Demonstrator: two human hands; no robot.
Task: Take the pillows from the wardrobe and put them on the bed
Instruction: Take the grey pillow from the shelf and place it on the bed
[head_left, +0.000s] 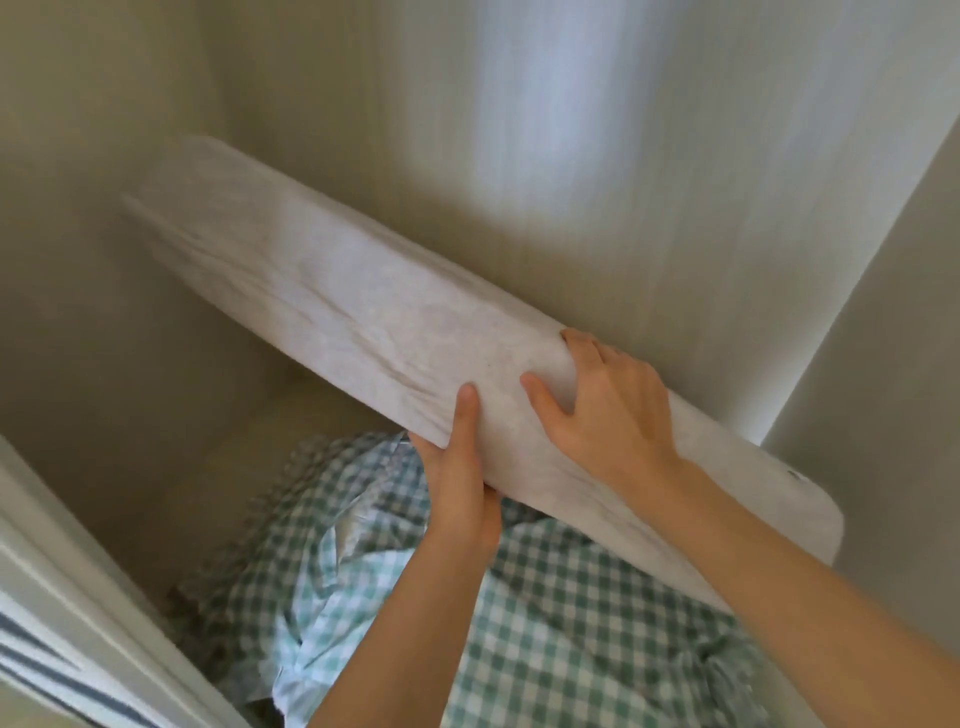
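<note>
A long pale grey-white pillow (332, 301) slants across the inside of the wardrobe (571, 156), from upper left down to lower right. My left hand (460, 478) grips its lower edge from beneath, thumb on the front face. My right hand (608, 410) lies over its top edge, fingers spread and pressing into the fabric. Both hands hold the pillow off the wardrobe floor. The pillow's right end (800, 499) reaches the wardrobe's right side panel.
Green-and-white checked bedding (545, 623) is bunched in the wardrobe bottom under the pillow. The beige left wall (104, 338) and right panel (883, 338) close in the space. A white door edge (67, 597) and striped fabric (31, 670) sit at lower left.
</note>
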